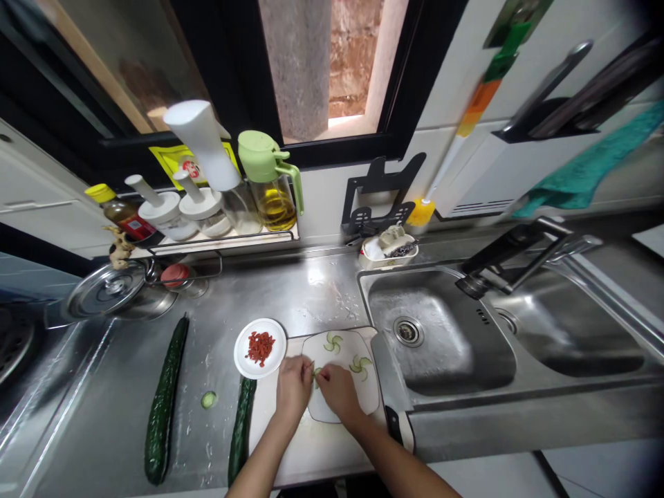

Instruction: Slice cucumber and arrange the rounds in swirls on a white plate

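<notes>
White plastic or similar, the cutting board (283, 453) is set nearest, with a cleaver (390, 373) along its right side; the right forearm could be cut if it were swung outward. Above the board, a small green cucumber piece (316, 375) is pinched at the fingertips of the left hand (293, 379) and right hand (338, 389); how firmly cannot be told. By too hard a pull, it could be torn. Beneath lies the squarish plate (332, 413), where two cucumber swirls (359, 364) could be disarranged by brushing knuckles. Farther left, red bits (260, 348) could be spilled if the round plate (242, 349) were bumped.
</notes>
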A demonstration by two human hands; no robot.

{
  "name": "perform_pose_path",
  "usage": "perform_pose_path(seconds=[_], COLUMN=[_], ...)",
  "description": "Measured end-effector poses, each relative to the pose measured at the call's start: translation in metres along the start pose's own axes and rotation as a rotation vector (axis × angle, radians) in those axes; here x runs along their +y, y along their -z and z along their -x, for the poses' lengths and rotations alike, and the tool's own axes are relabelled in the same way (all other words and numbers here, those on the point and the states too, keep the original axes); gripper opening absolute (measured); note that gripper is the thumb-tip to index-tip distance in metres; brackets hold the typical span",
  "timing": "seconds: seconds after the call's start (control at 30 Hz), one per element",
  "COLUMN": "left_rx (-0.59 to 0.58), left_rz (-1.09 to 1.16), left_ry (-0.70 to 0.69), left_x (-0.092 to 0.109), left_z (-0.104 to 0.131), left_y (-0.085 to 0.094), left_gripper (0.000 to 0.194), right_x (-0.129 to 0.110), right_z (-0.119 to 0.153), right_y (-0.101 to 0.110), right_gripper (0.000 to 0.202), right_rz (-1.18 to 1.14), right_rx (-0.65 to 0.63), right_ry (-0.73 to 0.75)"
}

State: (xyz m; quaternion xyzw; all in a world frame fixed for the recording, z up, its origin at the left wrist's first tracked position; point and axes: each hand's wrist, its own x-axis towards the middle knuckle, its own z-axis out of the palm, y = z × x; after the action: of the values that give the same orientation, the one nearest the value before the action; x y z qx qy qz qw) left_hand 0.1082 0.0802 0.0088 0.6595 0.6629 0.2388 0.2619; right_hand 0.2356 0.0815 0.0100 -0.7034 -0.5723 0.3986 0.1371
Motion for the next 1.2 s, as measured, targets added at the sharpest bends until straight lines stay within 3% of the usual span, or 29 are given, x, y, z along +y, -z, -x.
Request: perform_pose_path(seconds=[0.37,0.73,1.2], left_rx=[0.029,0.078,0.032], left_rz=[-0.053,-0.206,-0.220], left_ry=[-0.046,-0.108,-0.130], left_x=[-0.001,0.001,0.003], left_z=[-0.001,0.001,0.003], left_y=[-0.002,-0.005,-0.003], left_gripper=[0.015,0.017,0.019], right_x=[-0.004,0.001,0.001], right_z=[0.003,0.014,0.017], right_y=[0.003,0.005,0.005], right_gripper=[0.014,0.017,0.019], right_rz=[0.163,0.250,0.292], right_rx=[0.002,-0.006,0.060], right_ry=[0.046,0.260,0.330])
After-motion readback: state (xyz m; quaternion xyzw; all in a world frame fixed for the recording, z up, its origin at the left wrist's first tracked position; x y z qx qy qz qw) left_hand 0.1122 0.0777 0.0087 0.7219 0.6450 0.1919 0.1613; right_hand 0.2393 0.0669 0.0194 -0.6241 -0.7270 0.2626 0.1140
